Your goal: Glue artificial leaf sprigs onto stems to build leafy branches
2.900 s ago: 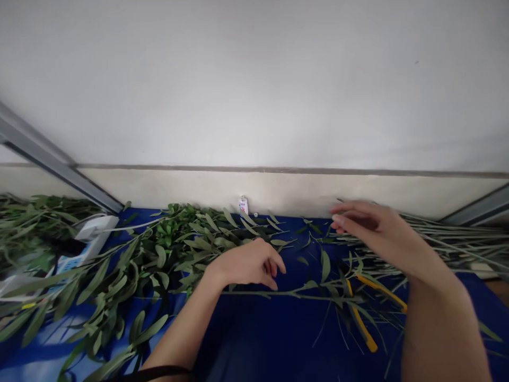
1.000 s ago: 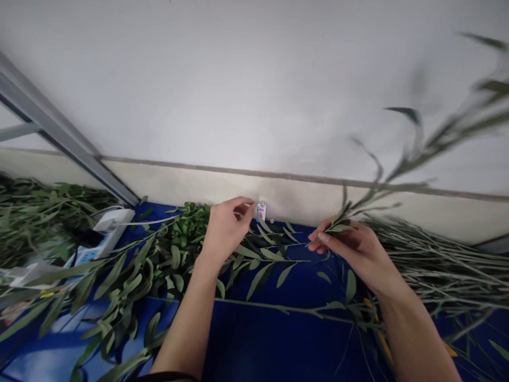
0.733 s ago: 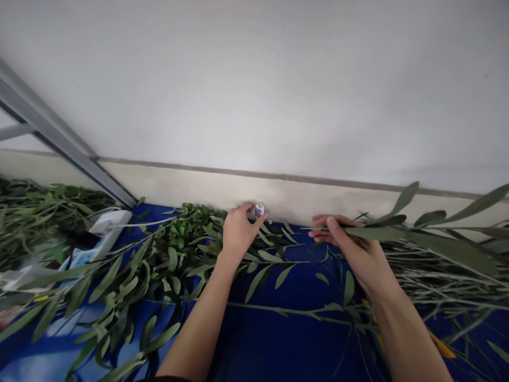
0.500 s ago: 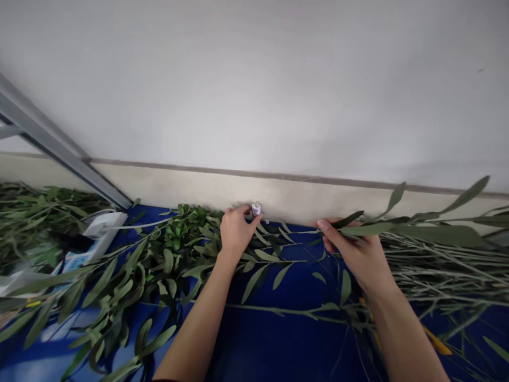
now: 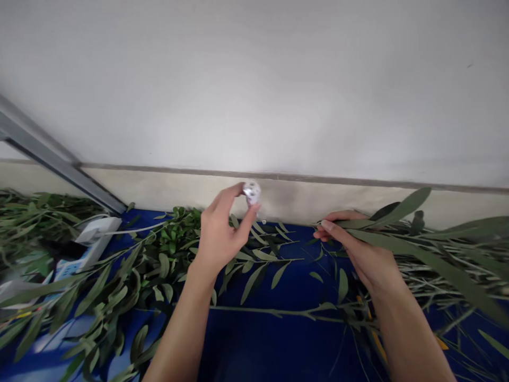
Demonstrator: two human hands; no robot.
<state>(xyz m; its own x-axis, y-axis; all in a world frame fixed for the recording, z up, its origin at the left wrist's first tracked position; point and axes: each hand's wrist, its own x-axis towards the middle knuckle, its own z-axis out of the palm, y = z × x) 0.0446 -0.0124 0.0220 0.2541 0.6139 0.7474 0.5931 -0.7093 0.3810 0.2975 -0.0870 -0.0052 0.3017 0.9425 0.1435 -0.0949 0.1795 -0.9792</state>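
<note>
Head cam: fingers of L hand clamped on blurry item, of R hand on edge-cropped sprig.

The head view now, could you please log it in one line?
left hand: grips small white container | right hand: holds leafy sprig | leafy stems: on blue surface | power strip: at left

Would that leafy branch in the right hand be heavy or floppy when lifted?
The leafy branch is probably light: the right hand pinches it near one end. Its long, thin leaves spread freely, so they would likely sway and might snag the stems below.
</note>
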